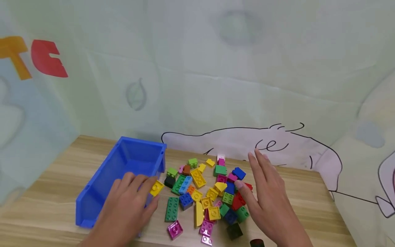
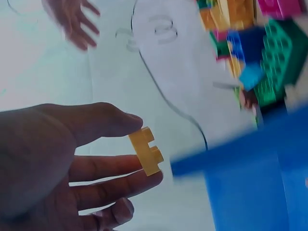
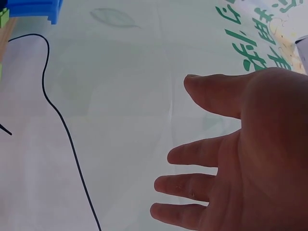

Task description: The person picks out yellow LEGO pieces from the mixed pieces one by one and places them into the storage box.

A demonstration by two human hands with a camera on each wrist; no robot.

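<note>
My left hand (image 1: 128, 202) pinches a small yellow building brick (image 1: 156, 188) between thumb and fingertips, beside the right wall of a blue bin (image 1: 89, 192). In the left wrist view the yellow brick (image 2: 145, 151) shows its studs side-on, near the blurred blue rim (image 2: 192, 163). My right hand (image 1: 268, 195) hovers at the right edge of the brick pile with fingers extended and nothing held. The right wrist view shows that hand (image 3: 231, 159) with thumb and fingers apart. Between the hands lies a loose pile of bricks, with a yellow one (image 1: 198, 178) near its middle.
A wooden tabletop (image 1: 311, 202) bears the bin and the bricks. Behind it hangs a printed cloth (image 1: 197, 89) with drawn figures. A green brick (image 1: 171, 209) and a magenta brick (image 1: 175, 230) lie nearest the bin's front. A dark round object (image 1: 257, 243) shows at the bottom edge.
</note>
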